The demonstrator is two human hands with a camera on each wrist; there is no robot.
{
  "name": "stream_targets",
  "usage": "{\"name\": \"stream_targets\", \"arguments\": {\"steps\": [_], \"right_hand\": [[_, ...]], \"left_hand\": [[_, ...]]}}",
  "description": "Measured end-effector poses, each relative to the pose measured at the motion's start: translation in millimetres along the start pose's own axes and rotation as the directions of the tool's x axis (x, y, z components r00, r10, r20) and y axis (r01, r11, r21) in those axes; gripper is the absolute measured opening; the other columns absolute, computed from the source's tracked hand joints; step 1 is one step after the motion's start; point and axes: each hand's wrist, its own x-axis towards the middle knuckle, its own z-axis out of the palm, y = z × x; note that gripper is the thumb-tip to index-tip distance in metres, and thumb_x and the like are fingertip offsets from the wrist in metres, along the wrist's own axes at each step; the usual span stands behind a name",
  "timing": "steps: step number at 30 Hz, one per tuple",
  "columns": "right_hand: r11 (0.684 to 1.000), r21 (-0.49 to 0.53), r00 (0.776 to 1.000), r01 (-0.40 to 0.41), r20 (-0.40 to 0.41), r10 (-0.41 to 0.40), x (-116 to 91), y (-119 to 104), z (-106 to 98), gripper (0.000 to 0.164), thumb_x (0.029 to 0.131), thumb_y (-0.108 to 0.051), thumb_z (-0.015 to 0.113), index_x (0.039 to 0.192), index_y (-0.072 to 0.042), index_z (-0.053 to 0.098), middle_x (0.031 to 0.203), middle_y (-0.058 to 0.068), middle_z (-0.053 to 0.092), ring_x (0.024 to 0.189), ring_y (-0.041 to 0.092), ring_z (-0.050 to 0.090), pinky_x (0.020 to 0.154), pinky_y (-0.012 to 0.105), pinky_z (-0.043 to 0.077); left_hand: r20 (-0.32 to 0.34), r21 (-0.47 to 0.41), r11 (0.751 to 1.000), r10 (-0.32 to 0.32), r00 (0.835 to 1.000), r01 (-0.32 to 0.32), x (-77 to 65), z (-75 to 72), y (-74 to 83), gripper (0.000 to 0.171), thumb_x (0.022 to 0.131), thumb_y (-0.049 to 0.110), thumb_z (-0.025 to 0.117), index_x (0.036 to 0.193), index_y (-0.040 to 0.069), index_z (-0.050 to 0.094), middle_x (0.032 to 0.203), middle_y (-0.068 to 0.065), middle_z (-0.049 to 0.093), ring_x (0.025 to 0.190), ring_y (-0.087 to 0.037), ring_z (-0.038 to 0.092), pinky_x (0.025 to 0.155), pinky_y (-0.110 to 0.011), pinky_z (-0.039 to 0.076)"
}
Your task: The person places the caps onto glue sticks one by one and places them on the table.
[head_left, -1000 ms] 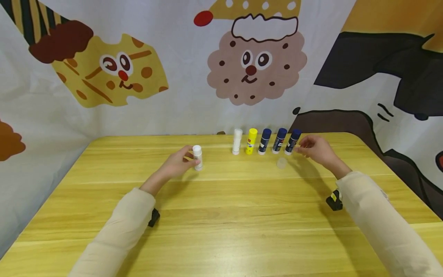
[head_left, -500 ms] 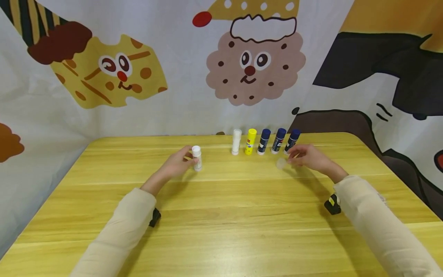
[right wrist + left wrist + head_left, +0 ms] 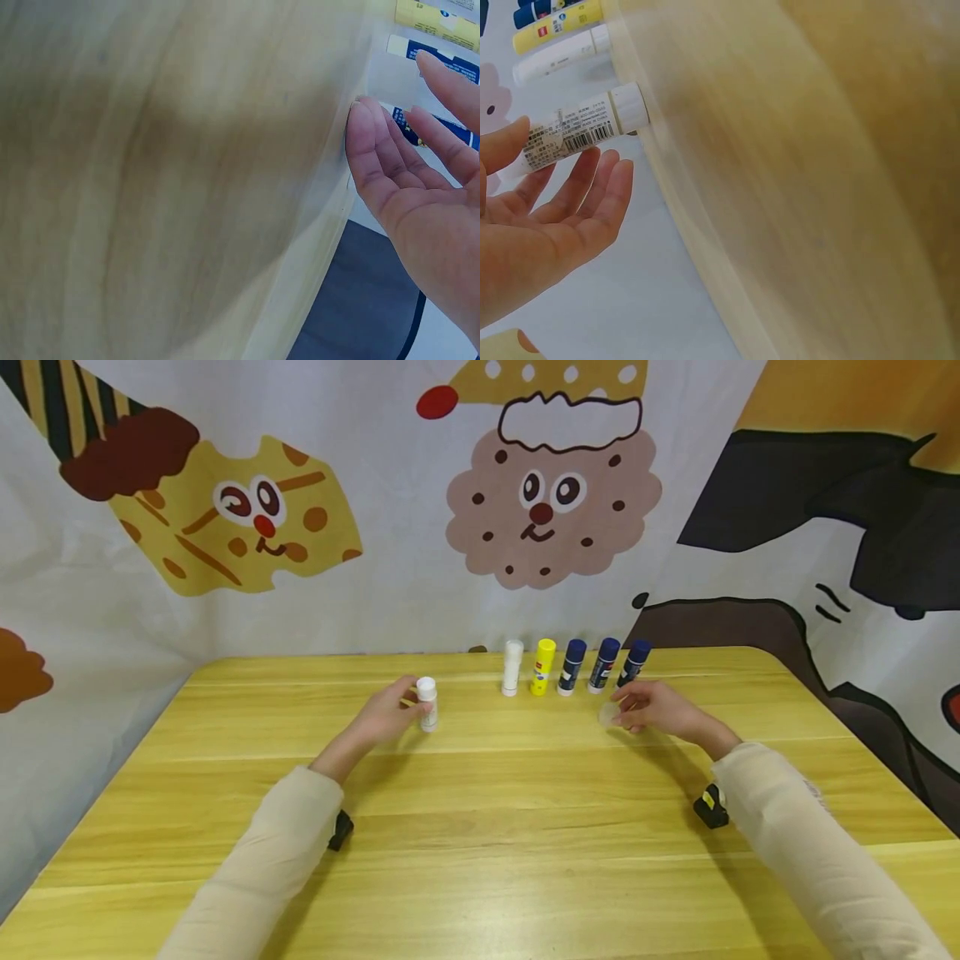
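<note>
My left hand [image 3: 387,713] pinches a white glue stick [image 3: 427,703] between thumb and fingers, and the stick stands upright at the table's left centre. In the left wrist view this glue stick [image 3: 585,124] shows a printed label with a barcode. Over on the right, the fingertips of my right hand [image 3: 660,710] are right at the edge of a small translucent round disc [image 3: 608,715] lying on the table. The right wrist view has that hand [image 3: 420,195] with thumb apart and fingers gently bent, the fingertips low at the wood; the disc is hidden there.
Along the back edge stand a white glue stick [image 3: 512,667], a yellow glue stick [image 3: 543,667] and three navy ones, the rightmost navy glue stick [image 3: 636,660] just behind my right hand. A printed cartoon cloth [image 3: 397,568] hangs behind the wooden table [image 3: 510,827].
My right hand has moved left and toward me, from beside the rightmost navy glue stick to the translucent disc. The left hand stays in place with its white glue stick.
</note>
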Motion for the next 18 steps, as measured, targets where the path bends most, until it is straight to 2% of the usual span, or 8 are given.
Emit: {"name": "stream_targets", "arguments": {"steps": [18], "right_hand": [[1.000,-0.008,1.000,0.002,0.003,-0.002,1.6,-0.2,2.6,0.039,0.085,-0.003,0.063,0.118,0.012,0.048,0.093,0.019,0.059,0.070,0.024,0.060,0.063,0.032,0.052]], "left_hand": [[-0.003,0.010,1.000,0.023,1.000,-0.023,-3.0,1.0,3.1,0.032,0.095,0.017,0.050,0.123,0.003,0.045,0.123,-0.018,0.049,0.105,-0.034,0.051,0.083,-0.045,0.043]]}}
